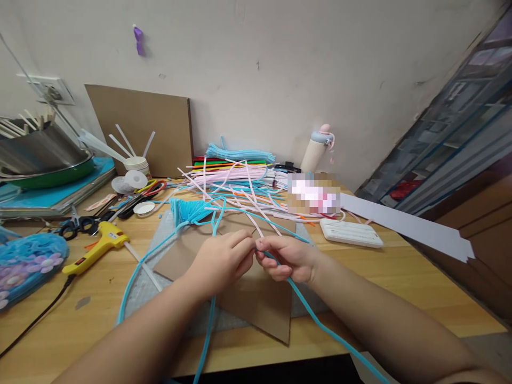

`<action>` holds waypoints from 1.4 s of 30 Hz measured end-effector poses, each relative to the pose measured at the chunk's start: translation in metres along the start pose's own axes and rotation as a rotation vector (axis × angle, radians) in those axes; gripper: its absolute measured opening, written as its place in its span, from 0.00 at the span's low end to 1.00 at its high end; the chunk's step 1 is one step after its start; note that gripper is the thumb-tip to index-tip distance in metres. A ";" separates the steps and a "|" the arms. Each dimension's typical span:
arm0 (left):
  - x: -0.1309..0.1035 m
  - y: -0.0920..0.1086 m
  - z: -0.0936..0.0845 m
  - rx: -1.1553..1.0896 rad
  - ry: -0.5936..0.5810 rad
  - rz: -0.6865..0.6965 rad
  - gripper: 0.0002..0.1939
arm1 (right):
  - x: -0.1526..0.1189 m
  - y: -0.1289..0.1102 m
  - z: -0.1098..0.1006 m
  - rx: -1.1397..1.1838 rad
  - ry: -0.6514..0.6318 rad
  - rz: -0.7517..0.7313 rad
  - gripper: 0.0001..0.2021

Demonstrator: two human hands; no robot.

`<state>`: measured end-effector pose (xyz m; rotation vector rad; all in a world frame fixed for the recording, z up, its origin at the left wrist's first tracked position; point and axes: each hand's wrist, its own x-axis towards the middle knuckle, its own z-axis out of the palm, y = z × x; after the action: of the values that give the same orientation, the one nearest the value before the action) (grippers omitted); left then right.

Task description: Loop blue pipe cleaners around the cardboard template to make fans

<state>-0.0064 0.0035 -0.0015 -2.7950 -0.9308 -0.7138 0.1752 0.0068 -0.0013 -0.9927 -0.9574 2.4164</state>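
My left hand (226, 260) and my right hand (286, 256) meet at the middle of the table, fingertips pinched together. Between them runs a long blue pipe cleaner (312, 312), which passes through my right hand and trails toward the lower right. The spot where the fingertips join is mostly hidden. Just behind my left hand lies a bundle of blue pipe cleaners (188, 212), with long strands bending out from it to the left and down below my wrist. A cardboard piece (260, 304) lies under both hands on a grey mat (158, 250).
A yellow glue gun (96, 248), scissors (78, 225) and a blue flowered piece (32, 266) lie left. Loose pipe cleaners (236, 176) are heaped at the back, near a bottle (316, 152). A white box-shaped device (351, 233) sits right. Cardboard (144, 130) leans on the wall.
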 end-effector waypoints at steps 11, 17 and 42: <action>0.004 0.012 -0.015 -0.412 -0.080 -0.143 0.05 | -0.026 0.010 0.021 -1.377 0.428 -0.848 0.07; 0.003 0.004 -0.013 -0.228 -0.047 -0.061 0.04 | -0.019 0.004 0.017 -0.707 0.283 -0.350 0.12; 0.007 0.006 -0.021 -0.568 -0.221 -0.238 0.05 | -0.021 0.011 0.015 -1.736 0.351 -1.032 0.08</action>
<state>-0.0064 -0.0030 0.0201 -3.3462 -1.2908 -0.8184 0.1783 -0.0193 0.0088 -0.7893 -2.4951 0.1904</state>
